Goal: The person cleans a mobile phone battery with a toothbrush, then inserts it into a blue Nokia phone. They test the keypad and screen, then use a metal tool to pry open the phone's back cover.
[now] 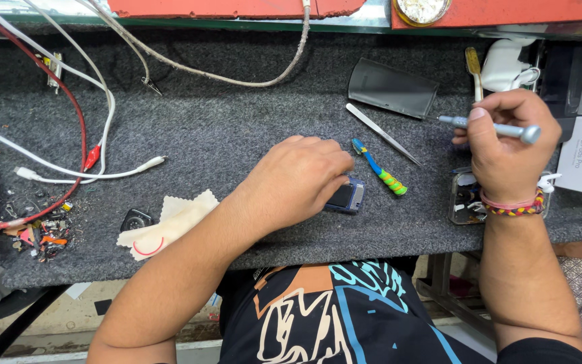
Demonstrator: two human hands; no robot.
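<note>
Head view: left hand [301, 176] lay curled, fingers down, over a small blue device [346, 196] near the table's [223, 135] front edge. Right hand [503, 138] was fisted around a grey screwdriver [500, 128] toward the right edge. Tweezers [382, 134] lay between them.

On my grey mat [223, 135] lie tweezers [383, 135], a dark cover [392, 89], a cream cloth [170, 222] (beside a small black part [136, 219]), white cables [69, 172], a red wire [69, 108].
</note>
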